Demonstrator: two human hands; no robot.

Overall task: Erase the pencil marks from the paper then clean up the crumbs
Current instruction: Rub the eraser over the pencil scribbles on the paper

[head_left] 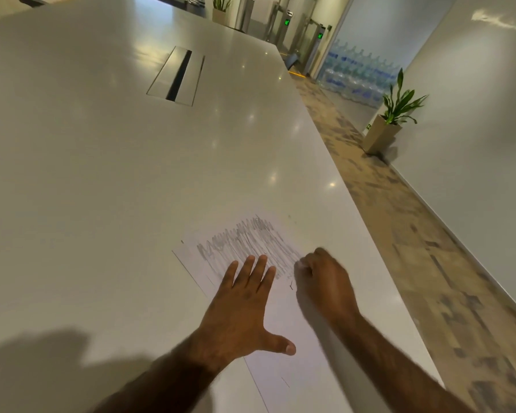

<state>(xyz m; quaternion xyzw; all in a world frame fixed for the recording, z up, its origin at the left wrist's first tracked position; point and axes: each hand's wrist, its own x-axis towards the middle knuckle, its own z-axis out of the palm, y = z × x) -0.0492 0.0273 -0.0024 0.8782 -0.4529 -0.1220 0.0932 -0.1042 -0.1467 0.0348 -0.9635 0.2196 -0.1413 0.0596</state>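
Note:
A white sheet of paper [283, 332] lies near the right edge of the table, with a dense patch of grey pencil scribble [251, 242] on its far half. My left hand [242, 311] presses flat on the paper, fingers spread, just below the scribble. My right hand [325, 281] is curled into a fist at the scribble's right end, blurred, its fingertips down on the paper. A small pale bit shows at those fingertips, possibly an eraser [299, 266]; most of it is hidden. A few dark crumbs [291, 284] lie beside the fist.
The long white table [102, 174] has a metal cable hatch [176, 76] set into it farther up. The table's right edge runs close to my right hand, with patterned floor below. A potted plant [390, 120] and stacked water bottles [358, 73] stand by the walls.

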